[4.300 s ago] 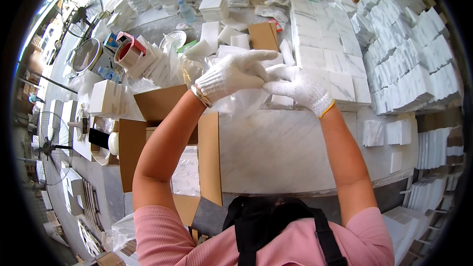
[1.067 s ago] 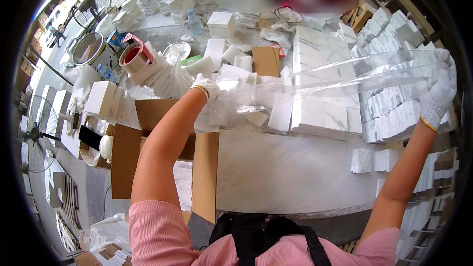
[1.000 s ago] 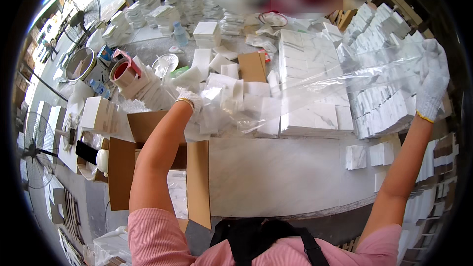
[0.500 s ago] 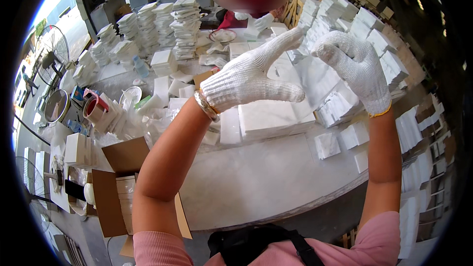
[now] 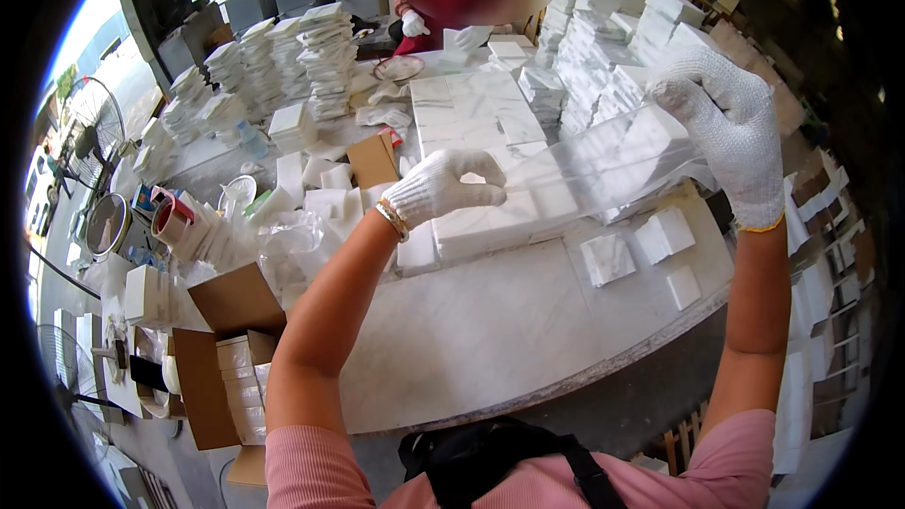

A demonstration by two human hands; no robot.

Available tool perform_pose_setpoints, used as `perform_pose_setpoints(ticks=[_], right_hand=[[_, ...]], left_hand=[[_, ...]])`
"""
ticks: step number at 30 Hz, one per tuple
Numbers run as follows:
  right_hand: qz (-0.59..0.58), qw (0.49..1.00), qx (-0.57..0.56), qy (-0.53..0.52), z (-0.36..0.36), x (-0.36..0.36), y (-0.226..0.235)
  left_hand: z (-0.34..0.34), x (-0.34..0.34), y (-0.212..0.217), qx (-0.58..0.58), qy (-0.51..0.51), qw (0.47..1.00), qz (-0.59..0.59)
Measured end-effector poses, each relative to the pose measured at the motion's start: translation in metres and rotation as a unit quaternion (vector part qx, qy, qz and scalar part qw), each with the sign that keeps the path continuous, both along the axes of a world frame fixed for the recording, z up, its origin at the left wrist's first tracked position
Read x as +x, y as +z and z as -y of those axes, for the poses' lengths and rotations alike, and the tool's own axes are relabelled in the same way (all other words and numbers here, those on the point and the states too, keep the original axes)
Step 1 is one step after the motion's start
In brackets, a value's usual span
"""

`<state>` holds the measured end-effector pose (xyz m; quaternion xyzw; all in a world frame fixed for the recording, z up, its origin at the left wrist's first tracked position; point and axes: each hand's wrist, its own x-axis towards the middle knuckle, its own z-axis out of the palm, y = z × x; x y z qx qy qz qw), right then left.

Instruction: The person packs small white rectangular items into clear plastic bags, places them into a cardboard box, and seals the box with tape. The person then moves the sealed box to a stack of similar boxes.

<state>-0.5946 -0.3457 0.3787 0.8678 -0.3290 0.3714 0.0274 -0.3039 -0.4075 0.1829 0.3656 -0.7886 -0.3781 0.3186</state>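
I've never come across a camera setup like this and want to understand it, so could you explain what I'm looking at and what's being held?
There is no machine here: these are a person's own hands in white knitted gloves. The view is from the left of two wide fisheye cameras worn on the head, looking down, so straight edges bend near the rim.

The right hand holds one end of a clear plastic film. The left hand is at the other end, thumb and fingers curled; I can't tell whether its grip is closed on the film.

On the pale work surface lie grey-veined white tiles. At the left, an open cardboard box holds wrapped packs. A co-worker's gloved hand shows across the table.
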Motion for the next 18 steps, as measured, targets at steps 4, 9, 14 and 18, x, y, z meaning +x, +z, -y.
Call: perform_pose_setpoints(ticks=[4,9,14,18], right_hand=[[0.028,0.999,-0.009,0.021,-0.002,-0.017,0.003],[0.043,0.998,0.014,0.04,-0.011,-0.039,0.017],[0.07,0.997,-0.03,0.015,-0.021,-0.049,0.022],[0.126,0.983,-0.072,0.114,-0.043,-0.063,0.035]], left_hand=[[-0.007,0.004,0.0,-0.023,0.005,0.999,-0.041],[-0.03,-0.001,0.024,0.102,0.05,0.988,-0.101],[-0.06,0.008,0.026,0.099,0.075,0.984,-0.131],[-0.086,-0.018,0.045,-0.061,0.065,0.994,-0.056]])
